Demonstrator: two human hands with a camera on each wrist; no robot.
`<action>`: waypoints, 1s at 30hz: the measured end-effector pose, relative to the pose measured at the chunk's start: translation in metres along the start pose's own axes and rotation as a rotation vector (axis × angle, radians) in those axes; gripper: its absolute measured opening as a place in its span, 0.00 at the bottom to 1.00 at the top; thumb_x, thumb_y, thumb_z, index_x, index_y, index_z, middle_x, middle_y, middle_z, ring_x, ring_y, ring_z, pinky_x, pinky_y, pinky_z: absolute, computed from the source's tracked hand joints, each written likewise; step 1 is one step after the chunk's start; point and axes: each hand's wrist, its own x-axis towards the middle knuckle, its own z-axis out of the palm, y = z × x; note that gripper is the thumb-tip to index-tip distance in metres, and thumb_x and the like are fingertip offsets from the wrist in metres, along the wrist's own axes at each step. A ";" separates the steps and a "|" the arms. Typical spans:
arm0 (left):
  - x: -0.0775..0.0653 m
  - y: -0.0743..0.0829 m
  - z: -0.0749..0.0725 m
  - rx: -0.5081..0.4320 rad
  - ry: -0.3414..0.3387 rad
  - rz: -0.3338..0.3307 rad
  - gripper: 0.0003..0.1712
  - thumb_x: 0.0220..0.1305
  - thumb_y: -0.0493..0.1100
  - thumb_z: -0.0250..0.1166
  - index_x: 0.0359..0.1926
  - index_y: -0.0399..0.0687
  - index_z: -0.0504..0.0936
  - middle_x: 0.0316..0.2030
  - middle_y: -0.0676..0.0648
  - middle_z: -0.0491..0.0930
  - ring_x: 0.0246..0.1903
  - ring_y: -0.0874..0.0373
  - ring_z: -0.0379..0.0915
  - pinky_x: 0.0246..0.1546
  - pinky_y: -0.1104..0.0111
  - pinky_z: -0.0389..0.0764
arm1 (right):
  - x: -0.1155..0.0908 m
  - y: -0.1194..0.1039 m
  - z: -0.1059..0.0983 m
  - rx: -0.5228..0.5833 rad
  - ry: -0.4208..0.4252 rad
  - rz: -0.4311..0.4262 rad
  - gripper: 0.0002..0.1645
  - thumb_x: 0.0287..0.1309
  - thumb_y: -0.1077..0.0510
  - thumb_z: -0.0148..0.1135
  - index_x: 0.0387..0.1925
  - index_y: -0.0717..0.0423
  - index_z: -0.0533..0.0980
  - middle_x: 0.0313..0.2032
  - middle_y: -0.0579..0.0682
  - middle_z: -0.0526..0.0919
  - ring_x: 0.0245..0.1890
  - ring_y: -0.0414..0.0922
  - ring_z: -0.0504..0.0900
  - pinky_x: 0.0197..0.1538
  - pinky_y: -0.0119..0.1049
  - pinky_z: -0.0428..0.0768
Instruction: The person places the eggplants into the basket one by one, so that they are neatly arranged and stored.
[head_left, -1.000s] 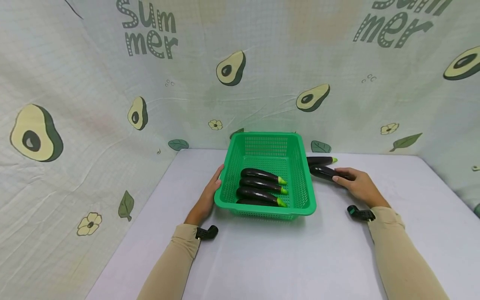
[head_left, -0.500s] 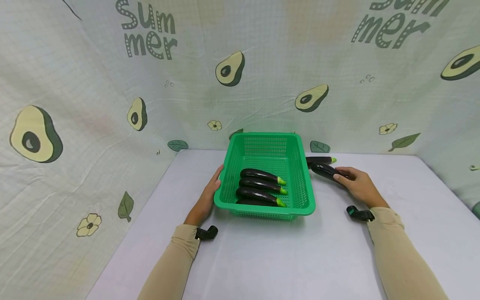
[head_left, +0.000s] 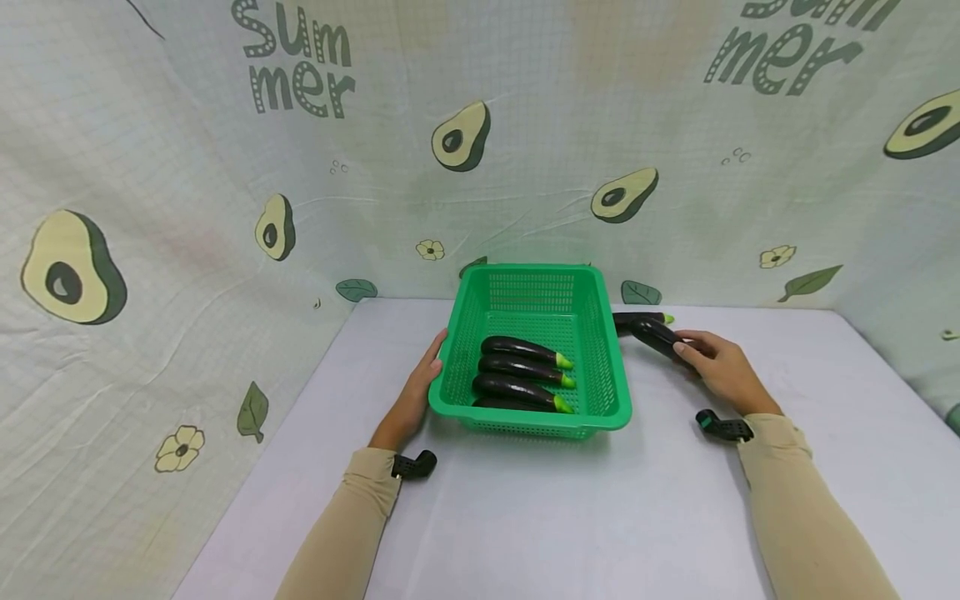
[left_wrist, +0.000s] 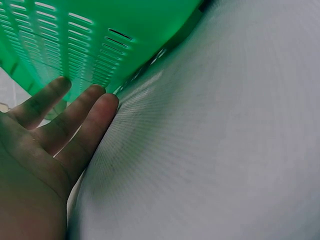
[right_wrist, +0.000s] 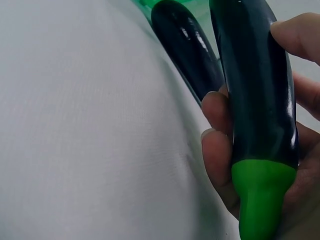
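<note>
My right hand (head_left: 723, 372) grips a dark, glossy eggplant (right_wrist: 257, 95), fingers curled round its body and the thumb on the other side; its green stem end points back toward the palm. Another eggplant (right_wrist: 186, 45) lies just beyond it, beside the basket's right wall. Along the left side of the green plastic basket (head_left: 531, 423), my left hand (head_left: 411, 402) rests with fingers extended. In the left wrist view its straight fingertips (left_wrist: 102, 107) touch the slotted wall low down. Inside the basket, several eggplants (head_left: 517, 367) lie side by side in the near half, green stems to the right.
The white-covered table (head_left: 570, 517) carries the basket near its back edge. Behind it hangs a pale cloth (head_left: 525, 217) printed with avocados, leaves and lettering. A black wrist camera (head_left: 723, 427) sits on the right wrist, another camera (head_left: 415, 466) on the left.
The eggplant in my right hand has tilted and shifted slightly away from the basket's wall, its far end rising toward the other loose eggplant. My left hand and the basket stay put.
</note>
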 end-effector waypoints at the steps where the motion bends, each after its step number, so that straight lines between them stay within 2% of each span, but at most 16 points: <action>1: 0.000 0.000 0.000 0.001 -0.001 0.000 0.32 0.81 0.47 0.34 0.81 0.50 0.42 0.79 0.49 0.41 0.77 0.54 0.34 0.73 0.48 0.40 | 0.000 -0.001 0.000 0.014 -0.003 0.004 0.39 0.71 0.36 0.53 0.69 0.60 0.68 0.51 0.66 0.78 0.35 0.48 0.81 0.34 0.33 0.82; 11: 0.001 0.000 0.000 -0.002 0.001 0.000 0.33 0.81 0.47 0.34 0.81 0.50 0.42 0.79 0.49 0.41 0.77 0.53 0.34 0.73 0.47 0.40 | 0.001 -0.002 -0.001 0.116 0.004 0.037 0.36 0.73 0.41 0.54 0.68 0.64 0.68 0.51 0.69 0.79 0.30 0.45 0.85 0.32 0.36 0.83; 20: 0.002 -0.001 0.000 -0.004 0.010 0.011 0.33 0.80 0.47 0.36 0.81 0.49 0.42 0.79 0.48 0.42 0.77 0.53 0.35 0.72 0.46 0.40 | 0.003 0.000 -0.003 0.174 -0.002 0.025 0.33 0.74 0.46 0.54 0.68 0.66 0.67 0.43 0.62 0.85 0.27 0.46 0.84 0.30 0.37 0.83; 23: 0.002 -0.001 0.000 -0.006 0.008 0.010 0.33 0.80 0.47 0.35 0.81 0.49 0.42 0.79 0.48 0.42 0.77 0.52 0.34 0.72 0.46 0.40 | 0.003 0.000 -0.003 0.178 -0.002 0.026 0.32 0.75 0.48 0.53 0.68 0.66 0.67 0.44 0.59 0.85 0.28 0.46 0.84 0.31 0.36 0.82; 30: 0.001 -0.002 -0.001 -0.007 0.003 0.002 0.33 0.81 0.48 0.35 0.81 0.50 0.42 0.79 0.49 0.41 0.76 0.54 0.34 0.72 0.47 0.40 | 0.000 -0.004 -0.002 0.186 -0.010 0.036 0.31 0.75 0.49 0.52 0.68 0.66 0.67 0.50 0.67 0.82 0.32 0.44 0.86 0.32 0.36 0.83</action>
